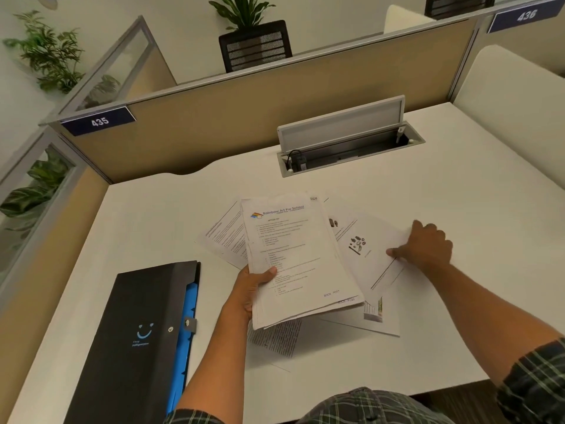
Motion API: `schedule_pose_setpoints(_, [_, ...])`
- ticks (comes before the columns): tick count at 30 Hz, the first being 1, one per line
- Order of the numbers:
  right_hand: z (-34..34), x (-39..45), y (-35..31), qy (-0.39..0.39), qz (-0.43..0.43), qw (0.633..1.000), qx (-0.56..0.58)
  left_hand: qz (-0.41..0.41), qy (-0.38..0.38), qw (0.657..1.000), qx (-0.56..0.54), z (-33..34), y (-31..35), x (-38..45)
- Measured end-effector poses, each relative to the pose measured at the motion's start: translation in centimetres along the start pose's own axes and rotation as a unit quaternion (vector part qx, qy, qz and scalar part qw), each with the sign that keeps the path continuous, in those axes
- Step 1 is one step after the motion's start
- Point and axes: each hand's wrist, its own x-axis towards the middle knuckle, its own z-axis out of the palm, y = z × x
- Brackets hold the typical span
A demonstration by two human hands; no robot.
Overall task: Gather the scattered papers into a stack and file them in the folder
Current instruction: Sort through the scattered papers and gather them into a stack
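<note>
left hand (253, 293) grips paper stack (296, 255), hiding sheets beneath; right hand (425, 247) pinches a loose sheet (373, 249).

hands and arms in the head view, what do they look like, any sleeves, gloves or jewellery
Both hands are bare: no gloves, rings or watch show on the left hand or the right hand. The forearms are uncovered. Dark plaid sleeves with pale green and white lines end near the elbows, the right sleeve clearest, the left sleeve only just in frame.
</note>
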Motion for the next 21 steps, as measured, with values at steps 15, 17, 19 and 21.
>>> schedule_pose_setpoints(15, [-1.8, -1.0, -3.4, 0.084, -0.085, 0.874, 0.471, -0.02, 0.033, 0.999, -0.024, -0.6, -1.2, 0.9])
schedule_pose_setpoints(17, [-3.4, -1.7, -5.1, 0.145, -0.095, 0.851, 0.496, -0.02, 0.034, 0.999, -0.027, -0.6, -1.4, 1.0])
schedule_pose_setpoints(19, [-5.1, -2.5, -6.6, 0.2, -0.117, 0.815, 0.531, -0.019, 0.038, 0.999, -0.023, -0.5, -1.6, 1.1])
schedule_pose_setpoints(21, [-6.6, -3.3, -7.8, 0.243, -0.136, 0.774, 0.569, -0.019, 0.043, 0.999, -0.02, -0.4, -1.8, 1.2])
